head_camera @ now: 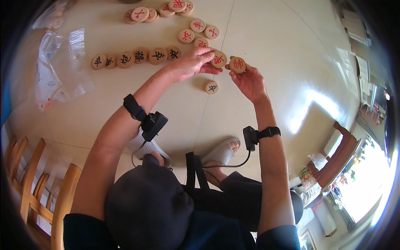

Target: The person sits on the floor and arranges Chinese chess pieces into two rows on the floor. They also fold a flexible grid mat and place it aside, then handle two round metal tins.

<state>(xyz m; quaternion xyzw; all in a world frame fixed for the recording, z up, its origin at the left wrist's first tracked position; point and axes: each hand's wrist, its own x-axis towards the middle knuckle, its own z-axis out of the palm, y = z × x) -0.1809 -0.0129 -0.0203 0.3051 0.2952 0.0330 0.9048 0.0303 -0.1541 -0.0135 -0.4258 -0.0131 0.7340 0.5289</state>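
Observation:
Between the fingers of my left hand (192, 64) is a round wooden xiangqi piece with a red character (218, 59). My right hand (251, 82) grips another red-marked wooden piece (237, 65), held just to the right of the first; a small gap parts them. Under the hands a black-marked piece (212, 87) rests on the tiled floor, seemingly on top of another. Left of my left hand runs a row of black-marked pieces (126, 59). Just above my left fingers lies a red-marked piece (201, 42), partly hidden, among a loose group of red pieces (198, 25).
Farther off, more red-marked pieces (140, 14) lie overlapping. A clear plastic bag (51, 65) is spread on the floor at left. Wooden chair parts (62, 200) stand at lower left, and brown wooden furniture (339, 156) at right. My slippered feet (222, 151) are below my hands.

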